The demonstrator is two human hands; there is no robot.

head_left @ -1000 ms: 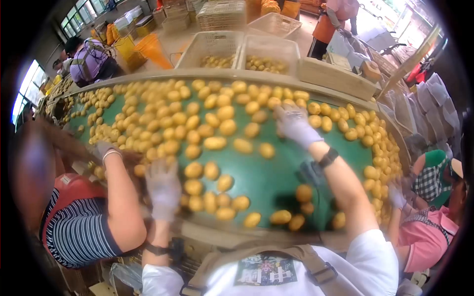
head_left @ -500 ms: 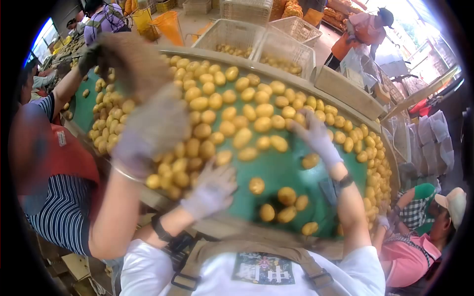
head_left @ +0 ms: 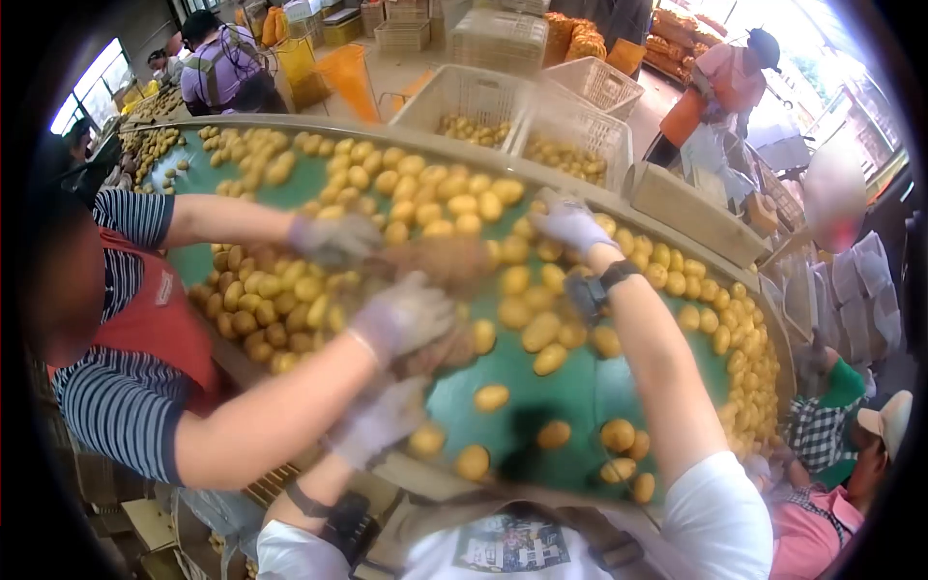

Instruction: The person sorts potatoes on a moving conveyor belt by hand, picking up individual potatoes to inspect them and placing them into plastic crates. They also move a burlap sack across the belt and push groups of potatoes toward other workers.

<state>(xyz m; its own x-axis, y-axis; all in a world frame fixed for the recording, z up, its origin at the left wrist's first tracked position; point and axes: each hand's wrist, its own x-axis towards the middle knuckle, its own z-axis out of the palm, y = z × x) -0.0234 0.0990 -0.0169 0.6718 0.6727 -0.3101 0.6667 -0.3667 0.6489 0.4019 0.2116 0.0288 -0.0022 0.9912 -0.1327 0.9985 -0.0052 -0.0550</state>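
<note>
Many yellow potatoes (head_left: 541, 331) lie on a green belt (head_left: 580, 387). My right hand (head_left: 572, 224), in a pale glove, reaches over the potatoes near the belt's far edge, its fingers bent downward among them; their grip is unclear. At the near left edge my left hand (head_left: 382, 420), also gloved, is blurred and partly hidden behind a co-worker's forearm. A brown cloth or sack (head_left: 435, 266) lies over potatoes between the co-worker's two gloved hands, just beyond my left hand.
The co-worker in a red apron (head_left: 159, 300) leans in from the left, arms across the belt. White crates (head_left: 464, 97) holding potatoes stand beyond the rim. Another person (head_left: 822, 503) is at the lower right, and more people are in the background.
The co-worker's hands and the brown cloth have come down onto the belt. My right hand has moved up and left to the far edge; my left hand has shifted lower and left.
</note>
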